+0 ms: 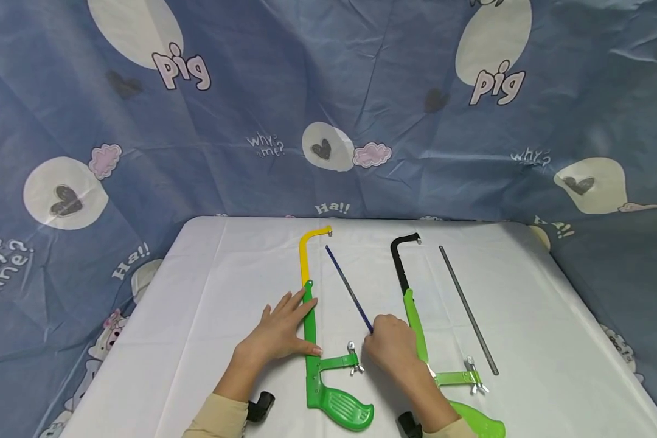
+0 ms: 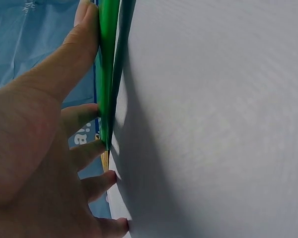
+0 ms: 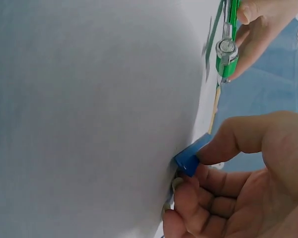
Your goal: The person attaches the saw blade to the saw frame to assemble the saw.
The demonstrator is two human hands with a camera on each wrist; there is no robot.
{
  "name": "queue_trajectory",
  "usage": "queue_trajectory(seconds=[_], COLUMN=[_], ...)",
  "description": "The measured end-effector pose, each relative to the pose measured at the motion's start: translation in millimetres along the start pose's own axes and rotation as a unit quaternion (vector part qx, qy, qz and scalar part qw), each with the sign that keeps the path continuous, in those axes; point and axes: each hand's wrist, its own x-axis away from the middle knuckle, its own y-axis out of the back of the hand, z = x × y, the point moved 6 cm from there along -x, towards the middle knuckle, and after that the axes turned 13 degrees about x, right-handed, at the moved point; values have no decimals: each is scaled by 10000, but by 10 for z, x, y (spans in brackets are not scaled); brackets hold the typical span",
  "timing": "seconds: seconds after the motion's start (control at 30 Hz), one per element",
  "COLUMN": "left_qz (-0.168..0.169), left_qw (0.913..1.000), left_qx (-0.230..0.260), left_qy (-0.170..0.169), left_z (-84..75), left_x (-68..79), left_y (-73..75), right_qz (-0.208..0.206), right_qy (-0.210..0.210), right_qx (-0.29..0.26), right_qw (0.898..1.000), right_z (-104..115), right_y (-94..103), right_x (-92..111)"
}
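A hacksaw frame (image 1: 311,340) with a green body and yellow front bow lies flat on the white table, without a blade between its ends. Across its green bar rests my left hand (image 1: 281,325), its fingers fairly straight; in the left wrist view the thumb (image 2: 74,59) touches the bar. My right hand (image 1: 394,347) pinches the near end of a blue hacksaw blade (image 1: 348,288) between thumb and fingers. That blade end (image 3: 191,156) shows in the right wrist view. The blade's far end lies near the yellow bow's tip.
To the right lies a second hacksaw frame (image 1: 416,325), light green with a black bow, partly hidden by my right arm. A grey blade (image 1: 468,310) lies beside it. Wing nuts (image 1: 356,365) hang at the first frame's near post. Behind the table (image 1: 241,261) hangs a blue printed cloth (image 1: 241,109).
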Motion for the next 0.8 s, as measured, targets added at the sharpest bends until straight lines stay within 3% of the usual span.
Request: queue_trajectory(seconds=[0.27,0.5,0.8], left_qz=[6,25,69], left_qw=[10000,10000,9999], left_qx=[72,95,75], left_qy=[-9,1,8], left_z=[-17,-29,-7], left_x=[-1,3,15], left_y=[5,17,10], right_qz=[76,262,-52], right_qy=[7,-186,-306], right_qx=[9,-481,-755], right_qw=[10000,9983,9967], right_z=[-36,-88,-128], right_y=[-6,68,87], right_x=[-22,-70,-67])
